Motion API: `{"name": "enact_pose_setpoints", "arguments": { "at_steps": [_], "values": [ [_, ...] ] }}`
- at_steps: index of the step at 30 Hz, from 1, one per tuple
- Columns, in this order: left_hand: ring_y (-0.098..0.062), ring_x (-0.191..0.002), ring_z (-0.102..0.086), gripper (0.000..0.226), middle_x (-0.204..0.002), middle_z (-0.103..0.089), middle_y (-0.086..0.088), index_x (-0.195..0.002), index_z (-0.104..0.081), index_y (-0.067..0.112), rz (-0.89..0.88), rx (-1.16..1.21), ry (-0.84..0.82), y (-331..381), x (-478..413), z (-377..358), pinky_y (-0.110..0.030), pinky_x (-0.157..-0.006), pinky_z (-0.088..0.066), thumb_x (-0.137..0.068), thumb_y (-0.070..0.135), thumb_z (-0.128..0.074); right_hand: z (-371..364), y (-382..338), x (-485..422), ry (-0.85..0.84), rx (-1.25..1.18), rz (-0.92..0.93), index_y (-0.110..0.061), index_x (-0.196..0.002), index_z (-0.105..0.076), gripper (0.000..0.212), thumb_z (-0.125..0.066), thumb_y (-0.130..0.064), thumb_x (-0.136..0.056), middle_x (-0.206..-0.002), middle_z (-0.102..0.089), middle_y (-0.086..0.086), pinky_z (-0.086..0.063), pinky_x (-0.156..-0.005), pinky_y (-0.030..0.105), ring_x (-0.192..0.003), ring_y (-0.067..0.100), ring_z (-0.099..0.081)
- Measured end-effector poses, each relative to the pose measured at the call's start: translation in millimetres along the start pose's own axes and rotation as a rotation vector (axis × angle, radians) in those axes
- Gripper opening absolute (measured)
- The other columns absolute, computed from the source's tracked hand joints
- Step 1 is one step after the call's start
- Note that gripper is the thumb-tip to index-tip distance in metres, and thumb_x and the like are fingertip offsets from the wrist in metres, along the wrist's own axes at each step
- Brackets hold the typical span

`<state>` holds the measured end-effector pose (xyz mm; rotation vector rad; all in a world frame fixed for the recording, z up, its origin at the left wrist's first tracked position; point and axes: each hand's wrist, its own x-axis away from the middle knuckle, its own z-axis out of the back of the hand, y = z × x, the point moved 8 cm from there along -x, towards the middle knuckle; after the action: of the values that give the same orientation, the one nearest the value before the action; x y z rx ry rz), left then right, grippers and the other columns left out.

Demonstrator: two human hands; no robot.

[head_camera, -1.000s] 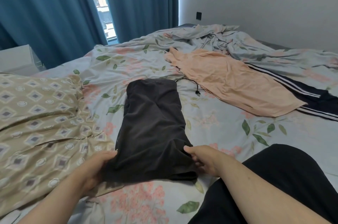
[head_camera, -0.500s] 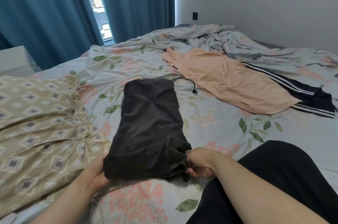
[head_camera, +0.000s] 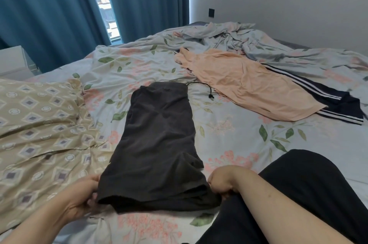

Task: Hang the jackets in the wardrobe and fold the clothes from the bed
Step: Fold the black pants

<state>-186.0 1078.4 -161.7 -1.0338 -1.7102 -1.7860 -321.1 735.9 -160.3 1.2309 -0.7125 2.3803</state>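
At the bed's (head_camera: 229,134) near edge, the left hand (head_camera: 79,200) and the right hand (head_camera: 221,182) each grip a hem corner of the dark grey shorts (head_camera: 159,144), which lie lengthwise mid-bed. A beige patterned garment (head_camera: 39,124) lies just to their left. Farther right, a peach garment (head_camera: 249,88) overlaps a navy striped garment (head_camera: 338,102).

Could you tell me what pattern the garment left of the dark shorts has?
The garment is beige with diamonds and circles; head view.

Shorts (head_camera: 159,140) lie on the bed (head_camera: 229,136) between dress (head_camera: 39,124), left, and top (head_camera: 249,88), right.
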Motion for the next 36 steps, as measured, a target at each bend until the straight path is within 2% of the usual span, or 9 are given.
{"name": "enact_pose_setpoints", "arguments": {
  "at_steps": [5, 10, 14, 18, 21, 24, 30, 34, 36],
  "values": [
    [-0.016, -0.053, -0.049, 0.008, -0.062, -0.053, -0.004, -0.073, -0.060, 0.013, -0.066, 0.056, -0.014, -10, 6, -16, -0.028, -0.048, -0.043, -0.067, 0.010, -0.056, -4, -8, -7, 0.006, -0.625, 0.038, -0.012, -0.082, -0.057, 0.013, -0.053, -0.022, -0.089, -0.079, -0.054, 0.007, -0.043, -0.064, 0.027, -0.063, 0.019, -0.049],
    [-0.034, -0.110, -0.064, 0.059, -0.114, -0.071, -0.013, -0.117, -0.068, 0.010, -0.052, 0.143, -0.125, -15, 4, -23, -0.049, -0.097, -0.047, -0.094, 0.058, -0.041, -9, -17, -12, -0.047, -0.842, 0.106, -0.019, -0.073, -0.054, 0.045, -0.054, -0.062, -0.088, -0.076, -0.052, -0.001, -0.045, -0.080, 0.030, -0.071, 0.016, -0.051],
    [-0.024, -0.079, -0.071, 0.018, -0.099, -0.075, -0.010, -0.110, -0.065, 0.014, -0.241, -0.127, -0.003, -3, 10, -28, -0.034, -0.060, -0.056, -0.094, 0.010, -0.058, 8, -28, -6, 0.260, -0.549, 0.233, -0.022, -0.080, -0.053, 0.045, -0.067, -0.065, -0.073, -0.083, -0.059, -0.006, -0.044, -0.068, 0.028, -0.074, 0.011, -0.056],
    [-0.008, -0.027, -0.038, 0.013, -0.041, -0.042, -0.005, -0.080, -0.051, 0.007, 0.099, 0.180, -0.101, -20, 19, -30, -0.016, -0.028, -0.038, -0.082, 0.009, -0.063, -20, -27, -12, -0.058, -0.646, 0.125, -0.011, -0.110, -0.065, 0.024, -0.063, -0.013, -0.087, -0.113, -0.068, 0.007, -0.055, -0.084, 0.036, -0.100, 0.025, -0.066],
    [-0.009, -0.026, -0.028, 0.015, -0.040, -0.033, -0.003, -0.084, -0.051, 0.009, 0.091, -0.110, -0.034, -28, 17, -6, -0.010, -0.031, -0.026, -0.082, 0.003, -0.065, -27, -17, -2, -0.233, -0.635, 0.036, -0.003, -0.106, -0.060, 0.020, -0.053, 0.002, -0.088, -0.098, -0.064, 0.015, -0.054, -0.064, 0.032, -0.087, 0.031, -0.061],
    [-0.015, -0.034, -0.037, 0.006, -0.050, -0.050, -0.011, -0.088, -0.060, 0.003, -0.058, -0.592, -0.016, -34, 18, -4, -0.015, -0.035, -0.026, -0.087, -0.001, -0.065, -24, -2, 2, -0.154, -0.117, -0.088, 0.003, -0.120, -0.062, 0.036, -0.062, -0.007, -0.086, -0.114, -0.065, 0.019, -0.053, -0.089, 0.038, -0.100, 0.032, -0.062],
    [-0.020, -0.060, -0.049, 0.040, -0.066, -0.050, -0.012, -0.082, -0.052, 0.002, -0.252, -0.475, 0.170, -32, 18, -1, -0.034, -0.059, -0.036, -0.081, 0.033, -0.077, -14, -2, -2, 0.015, -0.351, -0.039, -0.011, -0.137, -0.050, 0.082, -0.076, -0.052, -0.072, -0.138, -0.054, 0.003, -0.045, -0.101, 0.035, -0.119, 0.023, -0.056],
    [-0.022, -0.073, -0.050, 0.041, -0.073, -0.056, -0.013, -0.079, -0.056, -0.001, -0.305, -0.434, 0.153, -34, 23, -3, -0.036, -0.073, -0.031, -0.071, 0.036, -0.073, 17, -17, 3, 0.307, -0.394, 0.164, -0.019, -0.076, -0.053, 0.032, -0.061, -0.046, -0.091, -0.085, -0.053, -0.005, -0.042, -0.066, 0.022, -0.079, 0.012, -0.053],
    [-0.020, -0.066, -0.053, 0.028, -0.070, -0.057, -0.014, -0.084, -0.056, -0.008, -0.276, -0.325, 0.119, -34, 26, -7, -0.031, -0.066, -0.040, -0.083, 0.016, -0.071, 12, -18, -4, 0.236, -0.592, 0.157, -0.010, -0.088, -0.059, 0.023, -0.061, -0.033, -0.094, -0.093, -0.057, 0.003, -0.053, -0.081, 0.031, -0.084, 0.018, -0.058]
  ]
}}
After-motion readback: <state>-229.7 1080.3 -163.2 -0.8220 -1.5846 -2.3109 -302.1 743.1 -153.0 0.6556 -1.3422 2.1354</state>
